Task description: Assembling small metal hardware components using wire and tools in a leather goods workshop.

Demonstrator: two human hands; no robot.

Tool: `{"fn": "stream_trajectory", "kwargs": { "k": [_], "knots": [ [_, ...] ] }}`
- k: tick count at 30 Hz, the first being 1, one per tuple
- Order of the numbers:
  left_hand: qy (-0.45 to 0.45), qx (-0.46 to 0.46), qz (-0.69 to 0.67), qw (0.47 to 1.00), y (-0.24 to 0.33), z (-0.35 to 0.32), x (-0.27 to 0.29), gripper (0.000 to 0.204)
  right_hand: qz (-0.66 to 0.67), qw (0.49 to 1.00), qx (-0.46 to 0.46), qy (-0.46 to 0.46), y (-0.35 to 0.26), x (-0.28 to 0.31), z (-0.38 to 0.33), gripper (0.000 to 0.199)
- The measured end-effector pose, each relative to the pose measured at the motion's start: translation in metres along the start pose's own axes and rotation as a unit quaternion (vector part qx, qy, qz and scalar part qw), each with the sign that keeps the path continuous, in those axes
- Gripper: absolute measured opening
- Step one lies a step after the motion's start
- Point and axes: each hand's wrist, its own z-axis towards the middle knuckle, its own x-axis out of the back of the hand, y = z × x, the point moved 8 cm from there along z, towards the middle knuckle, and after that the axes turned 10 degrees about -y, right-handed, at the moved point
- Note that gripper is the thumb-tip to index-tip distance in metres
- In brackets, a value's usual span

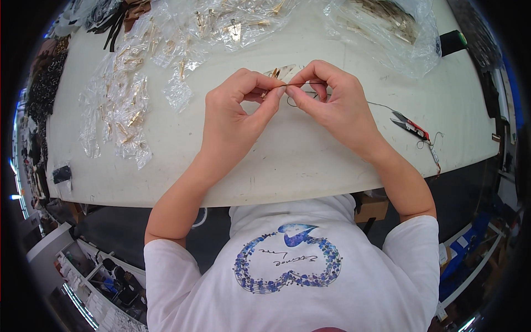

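Observation:
My left hand [238,113] and my right hand [340,108] meet fingertip to fingertip above the middle of the white table. Both are closed, thumb against forefinger, on a dark thread [381,104] that loops below the right fingers and trails off to the right. Just beyond the left fingertips shows a small gold-coloured piece [275,73], beside a bit of clear plastic. Whether the left fingers also grip this piece cannot be made out. Thread snips [410,126] with red-and-black handles lie right of my right hand, with loose thread around them.
Small clear bags [124,110] with gold-coloured parts spread over the table's left and far side. A larger clear bag [387,33] lies at the far right, near a dark thread spool [453,42]. A small black packet [62,174] sits near the left edge of the table [166,182].

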Motion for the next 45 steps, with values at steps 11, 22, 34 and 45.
{"fn": "stream_trajectory", "kwargs": {
  "k": [11,22,34,45],
  "knots": [
    [0.027,-0.017,0.004,0.999,-0.004,0.004,0.004,0.008,0.192,0.979,0.022,-0.068,0.008,-0.004,0.006,0.012],
    [-0.12,0.119,-0.214,0.962,-0.017,0.002,-0.013,0.012,0.27,0.957,-0.083,-0.07,0.02,0.004,0.004,0.012],
    [-0.077,0.071,-0.21,0.972,-0.011,0.003,-0.007,0.017,0.283,0.955,-0.062,-0.07,0.016,0.008,0.002,0.011],
    [-0.044,0.038,-0.169,0.984,-0.007,0.003,0.0,0.016,0.293,0.949,-0.077,-0.088,0.014,0.006,0.001,0.011]
  ]
}}
